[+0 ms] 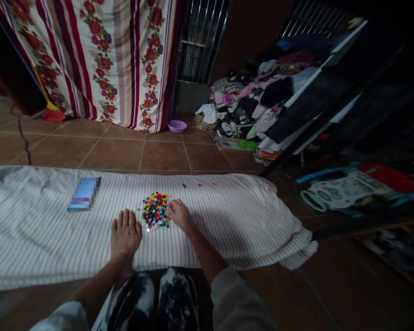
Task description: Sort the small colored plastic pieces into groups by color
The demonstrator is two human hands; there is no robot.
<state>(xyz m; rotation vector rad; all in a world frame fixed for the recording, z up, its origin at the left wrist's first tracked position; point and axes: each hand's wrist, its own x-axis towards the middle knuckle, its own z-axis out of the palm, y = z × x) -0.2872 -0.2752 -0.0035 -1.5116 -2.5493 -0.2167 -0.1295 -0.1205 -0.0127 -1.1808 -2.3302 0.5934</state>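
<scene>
A heap of tiny coloured pieces, like small beads or bricks, lies on a striped cloth. Left of the heap, my left hand rests palm down with its fingers stretched out, holding nothing. My right hand is at the heap's right edge with its fingertips pinched together. Whether a piece sits in that pinch is too small to make out. Apart from the heap, a dark green piece, a red piece and an orange piece lie spaced out in a row farther back.
A blurred-out phone-like screen lies on the cloth at left. Beyond, on the tiled floor, stand a purple basin and a red dustpan by a flowered curtain. Piled clothes and a toy-like panel are at right.
</scene>
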